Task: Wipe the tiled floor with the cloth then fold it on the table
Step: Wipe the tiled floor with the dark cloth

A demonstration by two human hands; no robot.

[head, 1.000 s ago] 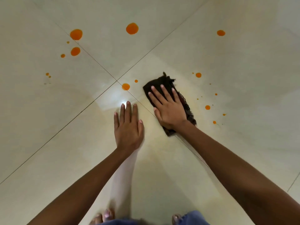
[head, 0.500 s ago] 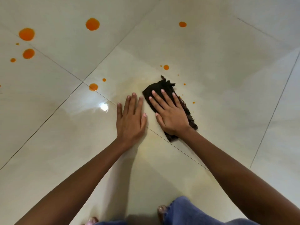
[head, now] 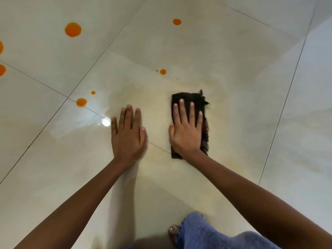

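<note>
A dark folded cloth [head: 186,97] lies flat on the glossy cream tiled floor [head: 197,51]. My right hand [head: 186,130] presses down on it with straight, spread fingers, covering most of it; its frayed edge shows at the right. My left hand [head: 128,135] rests flat on the bare tile to the left of the cloth, fingers straight, holding nothing. A faint yellowish smear [head: 152,94] spreads over the tile around both hands.
Orange spill drops dot the floor: a large one [head: 73,29] far left, one [head: 177,21] far centre, one [head: 163,71] just beyond the cloth, one [head: 81,102] on a grout line. My foot [head: 172,230] and blue jeans leg [head: 206,232] show at the bottom.
My right hand has slid the cloth rightward over the tile and turned it straighter. The small drops that lay right of the cloth are gone. The view has shifted right.
</note>
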